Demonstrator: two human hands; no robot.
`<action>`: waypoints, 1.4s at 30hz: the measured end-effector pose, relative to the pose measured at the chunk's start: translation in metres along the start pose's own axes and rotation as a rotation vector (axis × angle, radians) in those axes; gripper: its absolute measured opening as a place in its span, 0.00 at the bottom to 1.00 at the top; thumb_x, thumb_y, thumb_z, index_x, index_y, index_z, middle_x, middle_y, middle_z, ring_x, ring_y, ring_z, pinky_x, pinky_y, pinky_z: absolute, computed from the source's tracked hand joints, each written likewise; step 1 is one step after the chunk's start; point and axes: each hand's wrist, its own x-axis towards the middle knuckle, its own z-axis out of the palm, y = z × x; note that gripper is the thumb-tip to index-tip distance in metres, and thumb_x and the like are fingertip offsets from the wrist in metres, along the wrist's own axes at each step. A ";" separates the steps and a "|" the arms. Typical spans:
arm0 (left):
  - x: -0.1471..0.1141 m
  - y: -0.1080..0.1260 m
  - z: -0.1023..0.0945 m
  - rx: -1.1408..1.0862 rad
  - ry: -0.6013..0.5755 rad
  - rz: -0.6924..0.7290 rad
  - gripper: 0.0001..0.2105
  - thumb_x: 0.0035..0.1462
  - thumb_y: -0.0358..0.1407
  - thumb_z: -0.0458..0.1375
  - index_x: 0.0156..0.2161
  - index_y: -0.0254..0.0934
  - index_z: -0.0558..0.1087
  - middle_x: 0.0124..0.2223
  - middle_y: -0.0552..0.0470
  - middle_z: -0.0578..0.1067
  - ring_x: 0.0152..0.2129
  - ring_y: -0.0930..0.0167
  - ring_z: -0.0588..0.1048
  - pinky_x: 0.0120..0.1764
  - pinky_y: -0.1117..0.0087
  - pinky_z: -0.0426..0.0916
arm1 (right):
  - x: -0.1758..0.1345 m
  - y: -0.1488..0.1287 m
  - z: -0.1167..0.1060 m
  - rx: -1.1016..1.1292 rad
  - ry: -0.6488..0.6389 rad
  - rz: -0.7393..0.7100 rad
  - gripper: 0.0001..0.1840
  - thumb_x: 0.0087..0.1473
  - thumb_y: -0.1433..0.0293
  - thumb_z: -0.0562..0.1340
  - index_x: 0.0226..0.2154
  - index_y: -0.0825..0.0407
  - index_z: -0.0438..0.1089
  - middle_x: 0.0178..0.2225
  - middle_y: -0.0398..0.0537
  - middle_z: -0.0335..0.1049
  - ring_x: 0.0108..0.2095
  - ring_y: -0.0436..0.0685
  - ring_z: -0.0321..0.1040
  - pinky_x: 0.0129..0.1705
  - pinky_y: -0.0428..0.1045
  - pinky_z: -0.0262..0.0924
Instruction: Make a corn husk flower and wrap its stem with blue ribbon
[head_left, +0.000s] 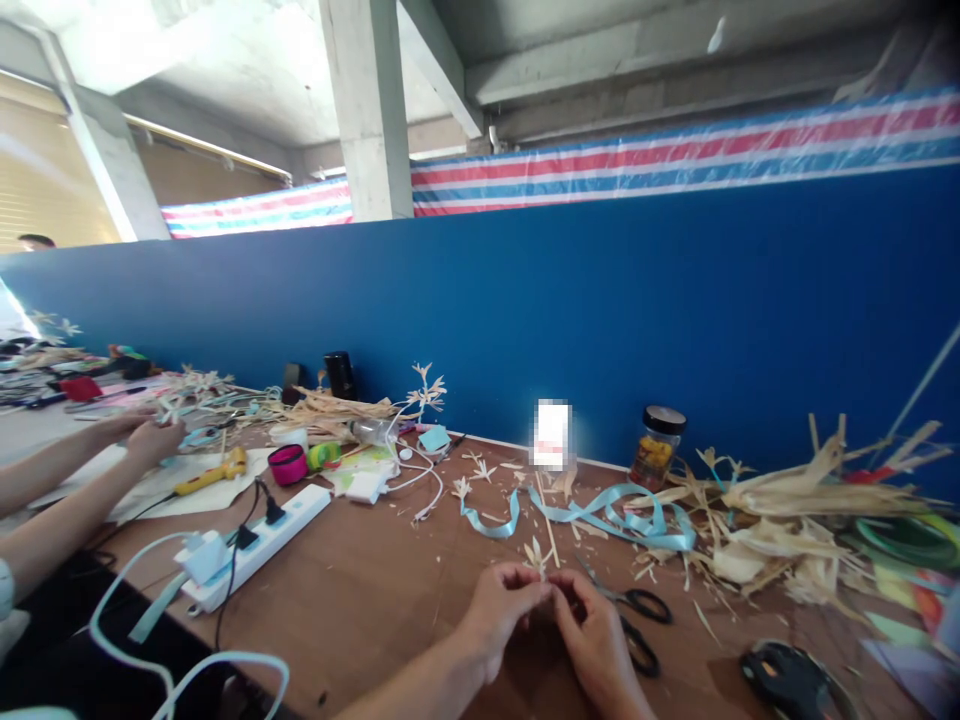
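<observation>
My left hand [496, 612] and my right hand [592, 632] meet low in the middle of the view, over the brown table. Both are closed, fingertips pinched together at the base of a small husk flower [536, 553] with pale pointed petals. Its lower end is hidden by my fingers. Just beyond it lies a thin straw-coloured stick [547, 522]. Black-handled scissors [646, 606] rest beside my right hand, their blades partly covered by it. A light blue ribbon [652, 520] curls across the table behind my hands.
Dried husks [787, 510] are heaped at right, near a jar [658, 445] and a black tape measure [787, 675]. At left are a white power strip [262, 548], a yellow glue gun [214, 472] and another person's hands [154, 435]. A blue partition [510, 310] stands behind the table.
</observation>
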 end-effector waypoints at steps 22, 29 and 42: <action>0.043 0.041 -0.088 1.155 0.328 0.262 0.10 0.50 0.36 0.51 0.33 0.41 0.75 0.34 0.54 0.76 0.32 0.72 0.72 0.34 0.75 0.62 | 0.000 0.009 0.001 0.023 0.165 -0.032 0.12 0.45 0.65 0.57 0.30 0.56 0.69 0.26 0.51 0.72 0.25 0.54 0.68 0.28 0.45 0.62; 0.069 0.058 -0.101 1.332 0.437 0.149 0.10 0.49 0.37 0.51 0.27 0.42 0.75 0.32 0.51 0.76 0.32 0.68 0.72 0.32 0.72 0.62 | 0.000 0.006 0.002 -0.065 0.109 -0.065 0.10 0.46 0.67 0.56 0.31 0.54 0.68 0.27 0.48 0.71 0.26 0.53 0.68 0.29 0.45 0.61; 0.090 0.056 -0.093 1.385 0.487 0.035 0.10 0.47 0.39 0.52 0.27 0.42 0.75 0.32 0.47 0.76 0.32 0.66 0.73 0.32 0.70 0.64 | 0.000 0.017 0.005 -0.137 0.079 -0.077 0.10 0.48 0.68 0.55 0.32 0.54 0.68 0.28 0.48 0.71 0.27 0.53 0.67 0.30 0.44 0.61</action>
